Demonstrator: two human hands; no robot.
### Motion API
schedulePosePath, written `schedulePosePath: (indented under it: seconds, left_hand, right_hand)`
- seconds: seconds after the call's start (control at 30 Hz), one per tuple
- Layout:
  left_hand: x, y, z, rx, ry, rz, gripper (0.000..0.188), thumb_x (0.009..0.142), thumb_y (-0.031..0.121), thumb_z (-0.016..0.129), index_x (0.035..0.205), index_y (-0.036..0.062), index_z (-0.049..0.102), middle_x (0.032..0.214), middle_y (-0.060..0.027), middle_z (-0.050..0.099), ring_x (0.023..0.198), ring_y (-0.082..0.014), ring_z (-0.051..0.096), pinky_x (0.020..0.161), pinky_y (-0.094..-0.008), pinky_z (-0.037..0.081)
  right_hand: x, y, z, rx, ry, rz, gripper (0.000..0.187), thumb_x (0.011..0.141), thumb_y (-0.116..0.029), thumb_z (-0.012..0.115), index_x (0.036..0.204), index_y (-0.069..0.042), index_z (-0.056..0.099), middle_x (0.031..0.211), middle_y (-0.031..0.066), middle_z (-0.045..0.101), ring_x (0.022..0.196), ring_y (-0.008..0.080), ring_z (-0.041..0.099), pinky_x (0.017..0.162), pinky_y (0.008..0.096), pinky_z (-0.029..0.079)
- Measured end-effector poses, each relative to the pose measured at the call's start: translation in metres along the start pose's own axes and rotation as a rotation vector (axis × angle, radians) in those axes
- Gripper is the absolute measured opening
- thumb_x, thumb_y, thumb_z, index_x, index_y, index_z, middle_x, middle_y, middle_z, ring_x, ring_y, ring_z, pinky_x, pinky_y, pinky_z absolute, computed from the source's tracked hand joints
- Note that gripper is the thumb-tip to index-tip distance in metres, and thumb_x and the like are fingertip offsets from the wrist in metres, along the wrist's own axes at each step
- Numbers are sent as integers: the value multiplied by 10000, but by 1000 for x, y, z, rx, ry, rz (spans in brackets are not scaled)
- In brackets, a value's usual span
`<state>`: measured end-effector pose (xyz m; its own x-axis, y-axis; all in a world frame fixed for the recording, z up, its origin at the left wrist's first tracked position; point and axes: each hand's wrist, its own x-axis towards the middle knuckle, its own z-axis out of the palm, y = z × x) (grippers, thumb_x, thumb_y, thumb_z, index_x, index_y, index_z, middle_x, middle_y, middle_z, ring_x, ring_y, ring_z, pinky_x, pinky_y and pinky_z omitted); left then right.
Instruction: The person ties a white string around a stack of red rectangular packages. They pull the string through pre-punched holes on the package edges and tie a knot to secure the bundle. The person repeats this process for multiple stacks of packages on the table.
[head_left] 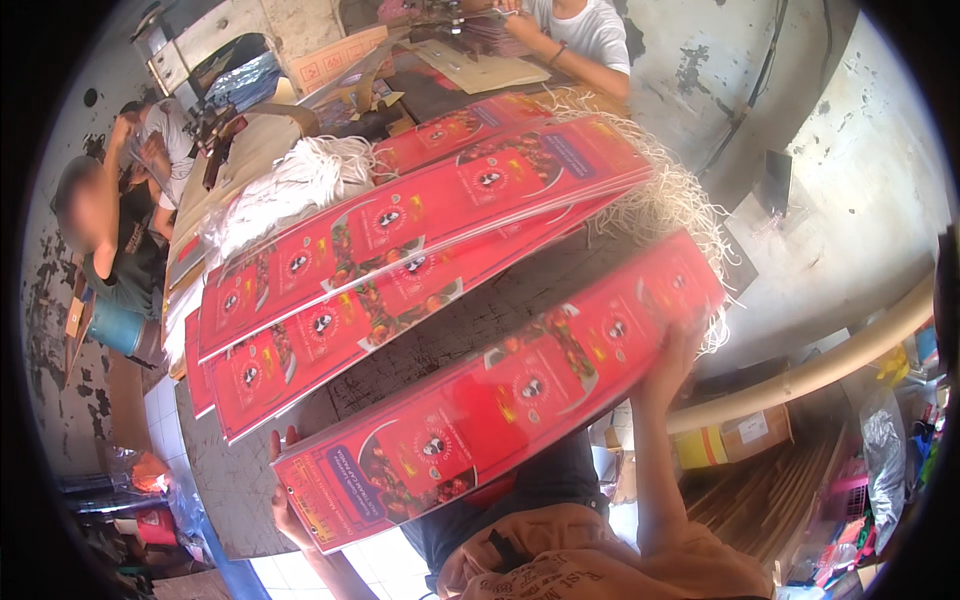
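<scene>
Between my two hands I hold a long red printed packaging sheet (490, 400), glossy, with food pictures and round emblems; whether it is one sheet or a thin stack I cannot tell. My left hand (288, 505) grips its near left end, fingertips showing at the edge. My right hand (672, 368) is closed round the far right end, which is slightly blurred. The sheet is tilted over the near edge of the dark table (215, 495). Beyond it lie overlapping stacks of similar red sheets (400, 225), fanned at slightly different angles.
White cords (320, 165) lie in a bundle behind the stacks; more loose cords (690, 205) hang at the right. A person in a white shirt (590, 40) works at the far end. Other people (125, 225) sit at the left. A cardboard box (750, 435) stands at the right.
</scene>
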<state>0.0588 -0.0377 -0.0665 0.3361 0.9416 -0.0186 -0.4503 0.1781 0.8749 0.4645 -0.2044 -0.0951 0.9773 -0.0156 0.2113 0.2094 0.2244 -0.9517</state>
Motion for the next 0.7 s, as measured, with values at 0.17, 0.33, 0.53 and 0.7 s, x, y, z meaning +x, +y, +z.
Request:
schedulePosePath:
  seconds: [0.17,0.33,0.53,0.7]
  left_hand:
    - [1,-9,36,-82,21,6,818,820,450,497,1416,23,135,1407,-204,271,1184,-260,448,916,-397,459]
    - [5,-8,28,-82,62,-24,737,865,444,472,1414,48,180,1231,-154,479,1052,-223,546,850,-372,488]
    - [12,-5,20,-1,28,19,764,860,456,468,1419,41,151,1292,-174,395,1117,-251,479,908,-396,432]
    - [0,6,13,122,-44,54,836,829,501,471,1422,26,122,1419,-220,227,1268,-318,336,1030,-438,315]
  right_hand:
    - [33,-13,20,26,-71,4,620,928,-217,458,1404,17,137,1337,160,350,1186,173,379,991,299,307]
    - [77,5,-37,-78,-223,180,481,928,-231,461,1317,36,362,1333,169,412,1152,230,463,992,331,327]
    - [129,8,-81,-966,-137,-382,507,801,-266,638,1222,-27,487,1137,161,521,1051,309,493,937,434,358]
    - [134,0,-62,-1476,-179,-347,573,776,-322,656,1252,-90,438,1168,138,482,1091,343,434,903,474,356]
